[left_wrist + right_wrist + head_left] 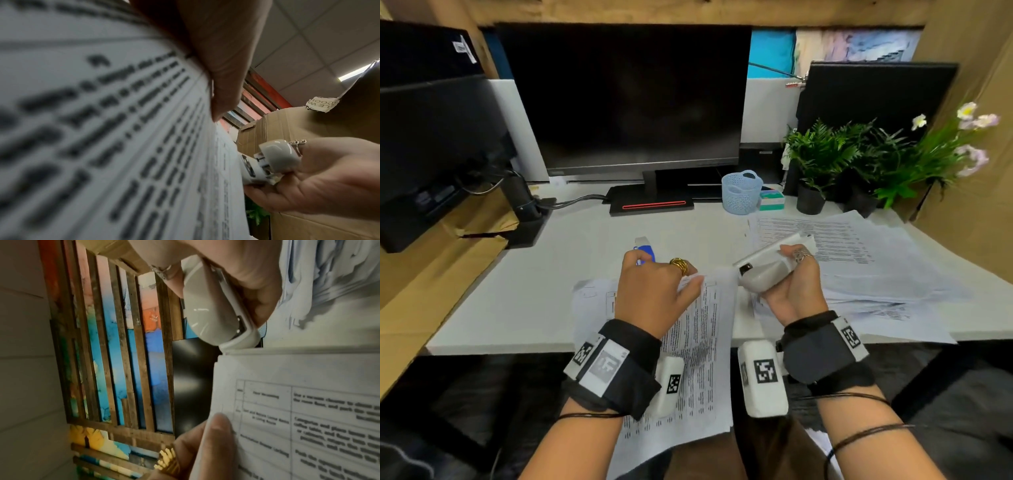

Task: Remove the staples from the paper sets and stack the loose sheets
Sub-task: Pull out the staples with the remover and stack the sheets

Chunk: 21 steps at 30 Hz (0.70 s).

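A: Hands?
B: Left hand (pixel 654 291) pinches the top edge of a printed paper set (pixel 698 342) that hangs over the near edge of the table (pixel 517 291). Gold ring on it. Right hand (pixel 796 284) grips a white staple remover (pixel 765 265), nose at the set's top corner.
A: Anything else on the table?
B: Loose sheets (pixel 876 267) spread out to the right. Blue-and-white tool (pixel 646 250) just beyond the left hand. Behind: dark monitor (pixel 623 99), light blue basket (pixel 741 192), potted plants (pixel 835 161).
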Available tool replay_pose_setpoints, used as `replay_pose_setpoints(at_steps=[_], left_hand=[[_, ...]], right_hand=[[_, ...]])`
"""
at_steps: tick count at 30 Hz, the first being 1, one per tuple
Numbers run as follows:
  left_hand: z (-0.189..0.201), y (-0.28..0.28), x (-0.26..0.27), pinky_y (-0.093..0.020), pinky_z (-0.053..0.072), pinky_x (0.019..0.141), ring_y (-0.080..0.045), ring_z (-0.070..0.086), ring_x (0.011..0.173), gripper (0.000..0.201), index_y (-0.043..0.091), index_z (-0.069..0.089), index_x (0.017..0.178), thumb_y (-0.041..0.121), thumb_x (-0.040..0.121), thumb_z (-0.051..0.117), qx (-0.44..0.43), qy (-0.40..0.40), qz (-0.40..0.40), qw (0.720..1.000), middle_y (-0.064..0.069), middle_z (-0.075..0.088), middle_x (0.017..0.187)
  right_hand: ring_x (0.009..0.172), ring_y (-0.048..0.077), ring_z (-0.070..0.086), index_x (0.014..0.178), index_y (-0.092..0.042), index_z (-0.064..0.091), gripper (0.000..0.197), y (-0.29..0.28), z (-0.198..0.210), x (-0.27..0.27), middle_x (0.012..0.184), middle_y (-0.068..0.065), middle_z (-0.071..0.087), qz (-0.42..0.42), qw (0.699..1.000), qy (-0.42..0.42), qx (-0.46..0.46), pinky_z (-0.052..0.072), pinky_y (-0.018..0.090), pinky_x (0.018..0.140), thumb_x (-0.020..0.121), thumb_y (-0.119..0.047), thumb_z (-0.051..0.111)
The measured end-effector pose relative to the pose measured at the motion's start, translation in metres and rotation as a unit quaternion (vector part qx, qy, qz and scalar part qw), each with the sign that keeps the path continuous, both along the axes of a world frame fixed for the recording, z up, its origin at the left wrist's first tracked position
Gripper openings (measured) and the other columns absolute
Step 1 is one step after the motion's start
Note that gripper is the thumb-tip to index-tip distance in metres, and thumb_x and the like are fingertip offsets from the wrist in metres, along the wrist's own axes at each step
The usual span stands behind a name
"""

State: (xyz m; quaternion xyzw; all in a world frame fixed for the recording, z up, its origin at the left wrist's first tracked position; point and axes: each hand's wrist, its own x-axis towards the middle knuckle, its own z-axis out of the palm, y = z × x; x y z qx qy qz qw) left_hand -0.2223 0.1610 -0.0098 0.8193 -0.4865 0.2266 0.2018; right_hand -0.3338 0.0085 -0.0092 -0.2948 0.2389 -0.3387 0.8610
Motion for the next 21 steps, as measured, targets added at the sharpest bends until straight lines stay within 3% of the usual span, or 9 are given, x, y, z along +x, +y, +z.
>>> replay_pose_setpoints(at_steps=[3, 7, 10, 15, 18, 21], left_hand=[[0.0, -0.001, -0.005, -0.031, 0.028, 0.08, -0.015, 0.039, 0.036, 0.036, 0.026, 0.069, 0.064, 0.047, 0.083, 0.048, -0.012, -0.013, -0.015, 1.0, 0.012, 0.011, 0.039], [0.0, -0.007, -0.016, -0.029, 0.028, 0.082, -0.011, 0.028, 0.037, 0.038, 0.024, 0.069, 0.063, 0.047, 0.083, 0.046, -0.047, -0.022, -0.043, 0.998, 0.014, 0.008, 0.037], [-0.002, -0.011, -0.022, -0.031, 0.029, 0.082, -0.012, 0.037, 0.033, 0.036, 0.024, 0.068, 0.062, 0.044, 0.083, 0.047, -0.04, -0.048, -0.035, 0.997, 0.006, 0.033, 0.03], [-0.003, -0.012, -0.027, -0.034, 0.031, 0.083, -0.016, 0.043, 0.033, 0.032, 0.021, 0.069, 0.064, 0.038, 0.083, 0.05, -0.048, -0.082, -0.018, 0.995, 0.003, 0.043, 0.033], [-0.002, -0.013, -0.029, -0.034, 0.031, 0.083, -0.017, 0.043, 0.033, 0.03, 0.02, 0.069, 0.063, 0.036, 0.083, 0.052, -0.052, -0.09, -0.008, 0.995, 0.004, 0.044, 0.034], [-0.002, -0.017, -0.035, -0.034, 0.032, 0.083, -0.016, 0.042, 0.033, 0.032, 0.02, 0.069, 0.063, 0.036, 0.084, 0.05, -0.047, -0.098, -0.016, 0.994, 0.003, 0.045, 0.035]], right_hand=[[0.081, 0.025, 0.055, 0.087, -0.017, 0.05, 0.012, 0.0, -0.002, -0.005, 0.082, 0.007, 0.057, -0.016, 1.0, 0.004, 0.009, 0.045, 0.046, 0.088, 0.09, -0.015, 0.039], [0.086, 0.026, 0.055, 0.099, -0.016, 0.046, 0.011, -0.002, -0.012, -0.006, 0.09, 0.008, 0.055, -0.005, 0.999, 0.043, 0.014, 0.046, 0.034, 0.068, 0.091, -0.02, 0.04], [0.096, 0.031, 0.055, 0.104, -0.015, 0.044, 0.017, -0.003, -0.014, -0.008, 0.095, 0.01, 0.054, -0.003, 0.999, 0.035, 0.03, 0.046, 0.034, 0.071, 0.087, -0.02, 0.042], [0.073, 0.023, 0.054, 0.084, -0.018, 0.047, 0.008, -0.007, -0.01, -0.02, 0.076, 0.005, 0.051, -0.012, 0.999, 0.024, 0.024, 0.044, 0.033, 0.065, 0.091, -0.022, 0.047], [0.079, 0.024, 0.057, 0.081, -0.02, 0.049, 0.013, -0.006, -0.012, -0.021, 0.079, 0.005, 0.055, -0.009, 1.0, 0.019, 0.012, 0.045, 0.035, 0.067, 0.093, -0.021, 0.046], [0.096, 0.03, 0.059, 0.091, -0.018, 0.054, 0.008, -0.004, -0.013, -0.018, 0.097, 0.011, 0.06, -0.007, 1.0, 0.016, 0.008, 0.047, 0.041, 0.082, 0.092, -0.021, 0.047]])
